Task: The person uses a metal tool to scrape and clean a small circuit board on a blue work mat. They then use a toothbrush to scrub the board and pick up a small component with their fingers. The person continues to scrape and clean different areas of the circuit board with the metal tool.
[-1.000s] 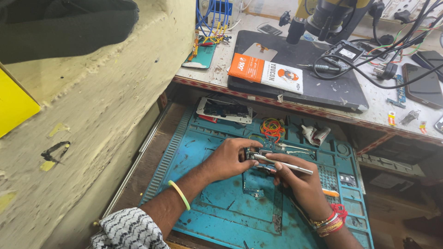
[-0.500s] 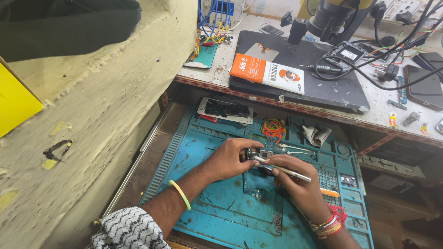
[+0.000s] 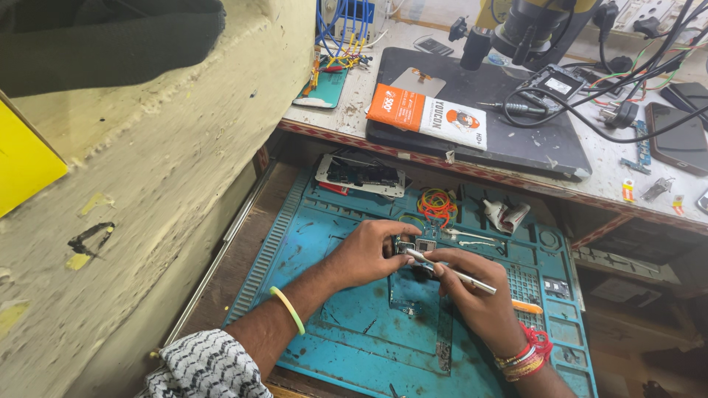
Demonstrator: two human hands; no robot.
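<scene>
Cluttered repair counter [image 3: 612, 173], with one teal silicone work mat [image 3: 354, 346] spread over a pulled-out drawer below it: two bare hands meet at the mat's middle. Left hand [image 3: 365, 254] has its fingers [image 3: 389, 234] curled tight around a small electronic module [image 3: 413, 247], pinching it just above the mat. Right hand [image 3: 472, 295] grips one slim metal tool [image 3: 453, 271] pen-fashion, fingers clenched on the shaft, its tip resting on the module right between the two sets of fingertips. Whether the tip is a screwdriver bit or a probe cannot be told.

Directly beyond the fingers lie one bunch of coloured rubber bands [image 3: 436, 203], one pair of tweezers [image 3: 468, 237] and, farther off, one opened phone chassis [image 3: 361, 175]. To the right of the right hand sits one crumpled white wrapper [image 3: 506, 215]. Well beyond, on the counter, one orange-and-white box [image 3: 428, 116] rests on a dark pad [image 3: 509, 133] beneath a microscope [image 3: 527, 26]. One green bangle [image 3: 289, 309] circles the left wrist; red threads and bangles [image 3: 527, 355] ring the right.
</scene>
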